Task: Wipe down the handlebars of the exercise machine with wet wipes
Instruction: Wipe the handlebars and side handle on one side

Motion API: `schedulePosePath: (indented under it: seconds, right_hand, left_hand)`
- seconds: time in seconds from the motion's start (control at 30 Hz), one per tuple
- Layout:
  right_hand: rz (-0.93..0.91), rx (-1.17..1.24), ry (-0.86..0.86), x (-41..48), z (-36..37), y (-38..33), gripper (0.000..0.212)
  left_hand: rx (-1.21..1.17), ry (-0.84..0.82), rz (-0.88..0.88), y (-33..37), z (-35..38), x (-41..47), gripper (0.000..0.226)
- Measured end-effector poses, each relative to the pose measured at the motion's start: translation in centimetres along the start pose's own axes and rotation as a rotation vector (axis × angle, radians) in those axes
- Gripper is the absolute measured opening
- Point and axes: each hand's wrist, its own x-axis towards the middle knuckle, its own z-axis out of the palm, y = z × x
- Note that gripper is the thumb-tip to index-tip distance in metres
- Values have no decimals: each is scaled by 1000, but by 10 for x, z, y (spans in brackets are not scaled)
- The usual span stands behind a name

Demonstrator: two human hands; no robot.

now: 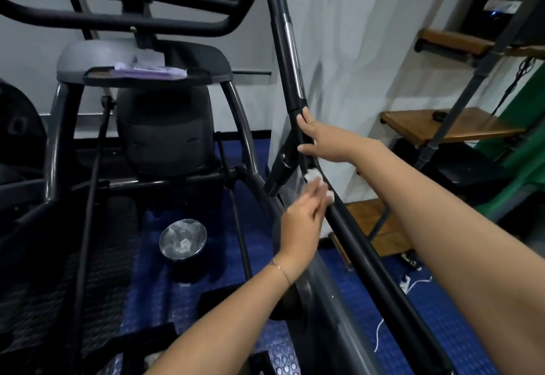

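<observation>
Bin (182, 239) on floor (442, 315), L of handlebar (368, 253)

Both our arms reach forward, right arm above the left. Right hand (321, 138) grips the handlebar (287, 50), thumb and forefinger hooked round it. Left hand (303, 221) sits just below, fingers (317, 194) extended and motion-blurred, pressing the wipe (313, 174) onto the bar.
</observation>
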Motion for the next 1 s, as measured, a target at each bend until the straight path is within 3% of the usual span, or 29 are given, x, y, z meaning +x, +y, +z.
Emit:
schedulePosePath:
  seconds: [0.1, 0.17, 0.37, 0.57, 0.7, 0.8, 0.87, 0.93, 1.0]
  right_hand:
    - [-19, -40, 9, 4, -1, 9, 63]
    - [-28, -51, 14, 5, -2, 14, 59]
    - [-30, -67, 22, 6, -4, 18, 55]
    - [-42, -88, 83, 5, 3, 24, 66]
    - [-29, 14, 113, 6, 5, 22, 63]
    - [56, 486, 202, -1, -6, 15, 46]
    - [130, 780, 430, -10, -17, 4, 35]
    - [164, 955, 622, -21, -23, -15, 29]
    - [140, 1043, 634, -28, -21, -43, 24]
  left_hand:
    - [198, -140, 433, -5, 4, -11, 30]
    - [265, -215, 555, -5, 0, 0, 35]
    - [565, -201, 607, -7, -30, 63, 33]
    - [456, -364, 828, -8, -30, 39, 30]
    - [674, -404, 723, -15, -46, 90, 34]
    - [742, -496, 698, -12, -57, 103, 36]
    - [639, -401, 641, -4, -71, 101, 33]
    - [405, -220, 408, 4, -92, 106, 26]
    - [140, -97, 135, 12, -115, 113, 19]
